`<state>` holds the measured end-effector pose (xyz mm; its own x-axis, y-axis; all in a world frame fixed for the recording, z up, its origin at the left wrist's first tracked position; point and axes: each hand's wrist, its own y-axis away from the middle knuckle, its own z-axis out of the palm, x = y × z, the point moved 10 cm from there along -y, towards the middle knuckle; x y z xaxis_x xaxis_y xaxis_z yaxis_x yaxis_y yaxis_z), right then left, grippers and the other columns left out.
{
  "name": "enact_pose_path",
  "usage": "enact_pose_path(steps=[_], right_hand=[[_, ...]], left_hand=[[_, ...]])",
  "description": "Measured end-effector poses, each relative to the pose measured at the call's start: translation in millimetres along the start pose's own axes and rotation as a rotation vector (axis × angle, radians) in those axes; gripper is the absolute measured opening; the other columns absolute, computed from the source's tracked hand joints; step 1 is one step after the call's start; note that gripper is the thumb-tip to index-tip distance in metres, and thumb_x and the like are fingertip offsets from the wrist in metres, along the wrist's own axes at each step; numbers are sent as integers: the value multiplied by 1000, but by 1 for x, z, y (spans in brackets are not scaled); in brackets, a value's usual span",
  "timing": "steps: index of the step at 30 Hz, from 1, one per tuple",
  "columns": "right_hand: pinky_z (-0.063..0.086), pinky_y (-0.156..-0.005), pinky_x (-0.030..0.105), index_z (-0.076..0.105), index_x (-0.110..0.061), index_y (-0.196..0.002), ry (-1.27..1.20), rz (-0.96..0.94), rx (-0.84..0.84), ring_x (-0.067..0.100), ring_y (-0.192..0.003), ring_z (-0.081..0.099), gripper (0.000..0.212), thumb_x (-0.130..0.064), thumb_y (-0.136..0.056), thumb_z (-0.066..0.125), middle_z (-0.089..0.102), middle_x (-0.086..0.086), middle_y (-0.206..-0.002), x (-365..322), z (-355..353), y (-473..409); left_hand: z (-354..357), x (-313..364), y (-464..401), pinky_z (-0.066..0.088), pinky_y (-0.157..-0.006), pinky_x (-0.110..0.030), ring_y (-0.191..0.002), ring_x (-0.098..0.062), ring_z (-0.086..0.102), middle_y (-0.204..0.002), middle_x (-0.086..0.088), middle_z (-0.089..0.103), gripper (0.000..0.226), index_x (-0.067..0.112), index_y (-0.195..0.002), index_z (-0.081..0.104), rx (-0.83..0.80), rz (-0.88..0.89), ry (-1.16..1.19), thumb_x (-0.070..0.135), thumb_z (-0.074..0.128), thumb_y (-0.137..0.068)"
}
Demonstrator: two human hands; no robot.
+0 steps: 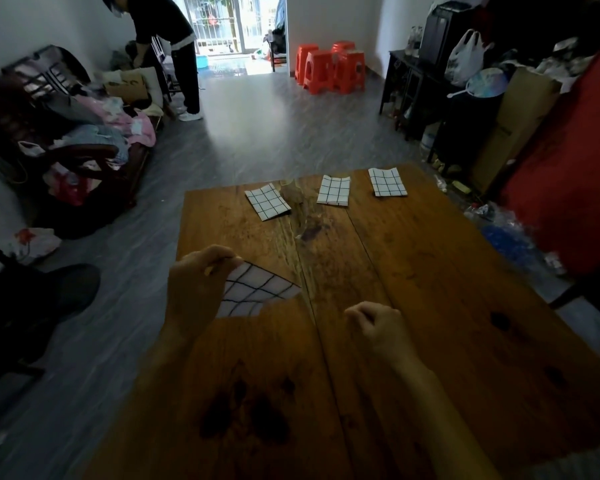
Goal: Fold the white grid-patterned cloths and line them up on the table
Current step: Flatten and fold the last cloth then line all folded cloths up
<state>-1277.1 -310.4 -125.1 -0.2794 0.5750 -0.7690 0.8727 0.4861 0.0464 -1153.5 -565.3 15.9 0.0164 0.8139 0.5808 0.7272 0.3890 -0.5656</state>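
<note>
Three folded white grid-patterned cloths lie in a row along the far edge of the wooden table (430, 271): a left cloth (267, 201), a middle cloth (333, 190) and a right cloth (387, 182). My left hand (196, 289) pinches a fourth folded grid cloth (253, 291) and holds it just above the table's left side. My right hand (378, 327) hovers over the table middle with fingers loosely curled, holding nothing.
A crumpled clear wrapper (293, 192) sits between the left and middle cloths. A cluttered sofa (84, 140) stands at left, where a person (174, 46) bends over it. Orange stools (329, 67) are at the back, dark shelves and bags (465, 64) at right.
</note>
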Motion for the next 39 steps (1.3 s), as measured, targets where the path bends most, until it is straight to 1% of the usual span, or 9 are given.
enact_pose_path(steps=[2, 7, 11, 15, 20, 25, 32, 36, 39], right_hand=[[57, -72, 23, 67, -27, -104, -123, -63, 96, 6, -86, 66, 14, -28, -92, 59, 68, -13, -96, -23, -8, -2], [51, -86, 24, 64, -16, -120, -122, -349, 41, 8, -105, 60, 31, -26, -90, 64, 66, -3, -117, -102, 9, -7], [53, -73, 24, 73, -12, -99, -191, -361, 95, 5, -83, 62, 16, -21, -89, 66, 72, 1, -94, -99, 6, -4], [52, -69, 19, 74, -16, -96, -182, -329, 119, 4, -81, 63, 13, -24, -90, 65, 72, -4, -89, -85, 6, 0], [53, -59, 28, 72, -19, -90, -151, -272, 169, 4, -72, 63, 14, -29, -90, 63, 69, -8, -80, -49, 13, 9], [54, -62, 26, 70, -25, -89, -98, -65, 132, 1, -70, 62, 10, -25, -92, 60, 67, -13, -77, 14, 17, 21], [54, -79, 22, 67, -21, -110, -221, -111, 301, -3, -91, 60, 22, -31, -90, 62, 64, -15, -100, -29, -3, 15], [48, -91, 22, 61, -19, -124, -161, -297, 92, 5, -109, 55, 40, -27, -86, 69, 63, -4, -119, -74, 14, 12], [55, -79, 38, 68, -18, -111, -231, -267, 27, 9, -92, 62, 22, -22, -90, 65, 69, 0, -104, -80, 20, 13]], left_hand=[[24, 14, 2, 50, -59, -17, -67, -2, 61, -78, 3, 67, 8, 12, -88, 67, -117, 79, -4, 19, 62, -87], [76, 32, 21, 53, -57, -42, -70, -12, 64, -80, 5, 67, 6, 27, -87, 64, -258, 66, 145, 31, 61, -84], [73, 33, 19, 55, -62, -40, -73, -9, 66, -80, 8, 69, 5, 27, -85, 67, -242, -5, 247, 26, 69, -81], [64, 37, 21, 54, -67, -22, -77, -2, 65, -78, 15, 65, 9, 16, -85, 71, -169, -16, 207, 7, 71, -81], [50, 19, 24, 51, -64, -14, -76, -5, 65, -80, 6, 69, 5, 13, -86, 72, -71, -90, 176, 12, 71, -81], [6, -8, 15, 47, -69, -8, -79, 9, 59, -85, 12, 63, 10, 16, -96, 66, 42, -218, 181, 12, 60, -90], [35, 25, 11, 49, -64, -13, -70, -5, 63, -82, 1, 68, 6, 9, -90, 71, -169, -16, 91, 9, 67, -85], [67, 35, 24, 50, -64, -16, -72, -5, 64, -76, 8, 68, 19, 20, -83, 70, -277, -48, 231, 2, 73, -79], [73, 43, 25, 54, -64, -27, -74, -7, 65, -79, 8, 69, 8, 22, -83, 70, -306, -62, 278, 15, 73, -81]])
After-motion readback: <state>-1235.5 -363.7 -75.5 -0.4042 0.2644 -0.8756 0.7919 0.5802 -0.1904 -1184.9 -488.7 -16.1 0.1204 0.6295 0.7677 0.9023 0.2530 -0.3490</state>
